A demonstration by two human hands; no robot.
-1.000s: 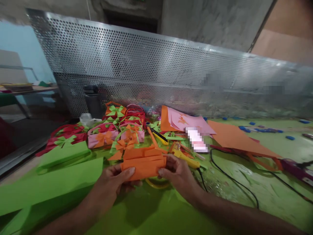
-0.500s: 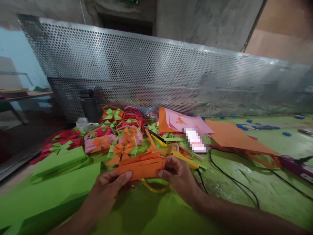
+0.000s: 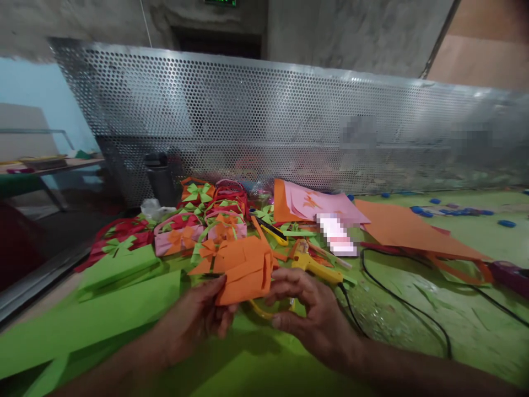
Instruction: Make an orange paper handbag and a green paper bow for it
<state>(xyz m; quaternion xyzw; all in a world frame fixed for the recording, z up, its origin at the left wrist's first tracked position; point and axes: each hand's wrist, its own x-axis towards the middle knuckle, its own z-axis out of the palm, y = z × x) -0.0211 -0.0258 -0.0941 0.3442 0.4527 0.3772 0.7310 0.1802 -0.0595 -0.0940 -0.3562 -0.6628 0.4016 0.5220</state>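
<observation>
My left hand (image 3: 198,322) and my right hand (image 3: 308,311) hold a folded piece of orange paper (image 3: 243,273) above the green table (image 3: 413,320). The paper is cut into strips that fan apart at its top. My left thumb and fingers pinch its lower left corner. My right fingers curl against its right edge. Yellow-handled scissors (image 3: 262,311) lie under the paper, partly hidden by it. A yellow glue gun (image 3: 316,267) lies just beyond my right hand.
Small pink and orange paper baskets with bows (image 3: 198,229) are heaped behind the paper. Green sheets (image 3: 111,298) lie at the left, pink and orange sheets (image 3: 397,226) at the right. Black cables (image 3: 405,303) cross the table. A perforated metal panel (image 3: 264,132) stands behind.
The orange paper has tilted and its cut strips have spread apart. My right hand has shifted from gripping the paper's end to curling beside it.
</observation>
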